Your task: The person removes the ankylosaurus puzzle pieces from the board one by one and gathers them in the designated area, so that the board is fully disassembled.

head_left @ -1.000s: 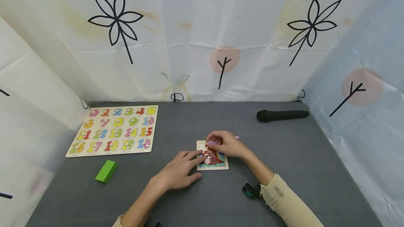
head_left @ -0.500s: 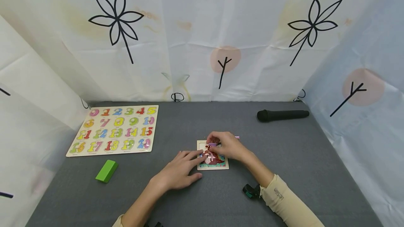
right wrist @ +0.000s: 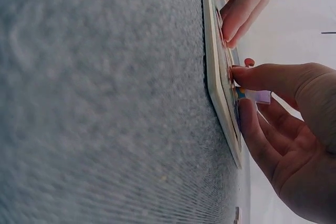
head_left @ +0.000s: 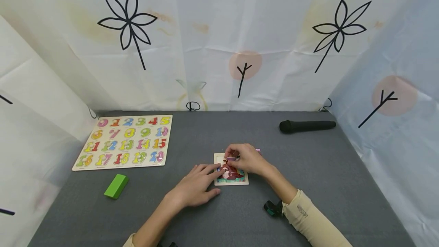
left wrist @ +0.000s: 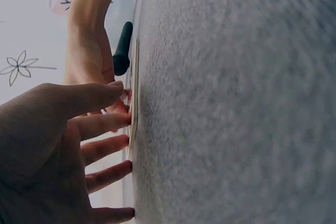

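A small jigsaw board [head_left: 231,183] with a pale wooden rim and a red-brown picture lies in front of me. My left hand [head_left: 193,186] has its fingers spread, the fingertips resting on the board's left side. Over the board's upper part, my right hand [head_left: 247,158] pinches a puzzle piece [right wrist: 261,96] with a purple edge between thumb and fingers. In the right wrist view that piece stands tipped up at the picture's surface, with a red bit [right wrist: 249,62] jutting up beside the thumb. The right hand hides the board's upper right corner.
Behind the right hand lies a purple-edged bit [head_left: 258,150]. A number puzzle board [head_left: 116,167] is at the back left, with a green block [head_left: 116,186] in front of it. A black microphone [head_left: 306,126] lies at the back right. Printed white cloth [head_left: 212,41] walls the table.
The purple-edged piece in my right fingers has tilted, showing a thinner purple strip now. The right hand has shifted very slightly; the left hand keeps its place on the board.
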### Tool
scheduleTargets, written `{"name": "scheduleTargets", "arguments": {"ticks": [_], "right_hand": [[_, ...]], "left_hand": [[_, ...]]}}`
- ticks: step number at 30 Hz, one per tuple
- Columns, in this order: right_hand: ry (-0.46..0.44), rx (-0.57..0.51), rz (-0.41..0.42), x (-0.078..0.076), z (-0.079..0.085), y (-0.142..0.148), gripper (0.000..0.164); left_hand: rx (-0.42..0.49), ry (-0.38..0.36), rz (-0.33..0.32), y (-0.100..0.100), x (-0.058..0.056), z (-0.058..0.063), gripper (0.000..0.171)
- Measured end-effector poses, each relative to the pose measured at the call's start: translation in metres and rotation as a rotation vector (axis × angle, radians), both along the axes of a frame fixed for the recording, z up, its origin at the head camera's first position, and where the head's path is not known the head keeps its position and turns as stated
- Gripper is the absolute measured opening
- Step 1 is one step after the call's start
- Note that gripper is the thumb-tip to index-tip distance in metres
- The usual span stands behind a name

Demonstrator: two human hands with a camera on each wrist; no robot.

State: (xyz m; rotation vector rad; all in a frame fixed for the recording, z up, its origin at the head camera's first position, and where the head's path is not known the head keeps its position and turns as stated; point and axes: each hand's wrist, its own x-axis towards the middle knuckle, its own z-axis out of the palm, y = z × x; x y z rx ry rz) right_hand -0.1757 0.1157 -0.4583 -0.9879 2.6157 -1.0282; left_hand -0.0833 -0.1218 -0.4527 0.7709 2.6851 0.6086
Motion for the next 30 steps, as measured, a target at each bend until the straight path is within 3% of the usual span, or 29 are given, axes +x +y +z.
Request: {"name": "scheduleTargets", "arguments": {"ticks": [12,21,25,30], "right_hand": [[-0.056,0.0,0.022,-0.007,-0.003,0.002,0.014],[-0.062,-0.04,0.021,-0.006,0.001,0.008,0.009],[-0.11,-0.091,0.046,-0.009,0.0,0.014,0.011],[-0.232,-0.212,0.027,-0.012,0.0,0.027,0.021]], "left_hand": [[-0.056,0.052,-0.027,0.013,0.005,0.0,0.066],[-0.025,0.044,-0.009,0.015,0.006,0.003,0.063],[-0.024,0.034,-0.007,0.015,0.005,0.002,0.063],[-0.038,0.027,-0.001,0.015,0.004,-0.001,0.064]]}}
